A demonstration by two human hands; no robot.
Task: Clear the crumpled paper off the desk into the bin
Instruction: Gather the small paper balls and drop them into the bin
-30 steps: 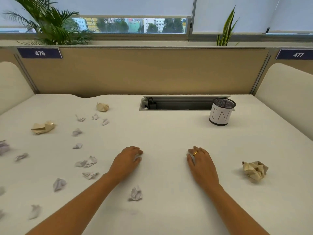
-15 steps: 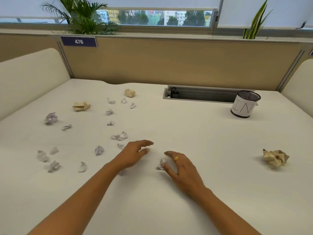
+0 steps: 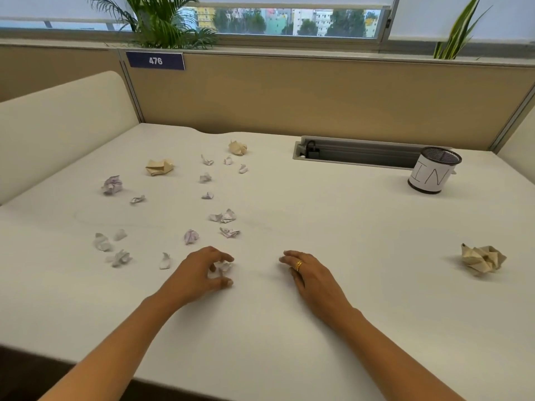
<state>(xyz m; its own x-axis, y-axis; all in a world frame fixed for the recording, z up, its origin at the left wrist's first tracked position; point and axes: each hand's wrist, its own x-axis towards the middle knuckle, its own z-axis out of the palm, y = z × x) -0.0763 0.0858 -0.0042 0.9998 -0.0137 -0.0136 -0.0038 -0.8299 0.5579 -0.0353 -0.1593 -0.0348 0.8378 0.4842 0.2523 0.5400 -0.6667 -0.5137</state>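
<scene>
Crumpled paper scraps (image 3: 111, 185) litter the left half of the tabletop (image 3: 347, 227), below a sign (image 3: 155, 61) reading "476". The left grip (image 3: 199, 273) curls round one white scrap (image 3: 223, 267) toward the front edge; the right grip (image 3: 312, 276) rests flat, fingers together. A mesh bin (image 3: 433, 175) labelled "IN" stands near the far right corner

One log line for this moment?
left hand: grips small white crumpled paper scrap | right hand: fingers curled, contents hidden | black mesh bin: far right, upright

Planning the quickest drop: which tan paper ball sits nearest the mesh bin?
The tan ball alone on the right, in front of the mesh bin; the other two tan balls lie far left.
</scene>
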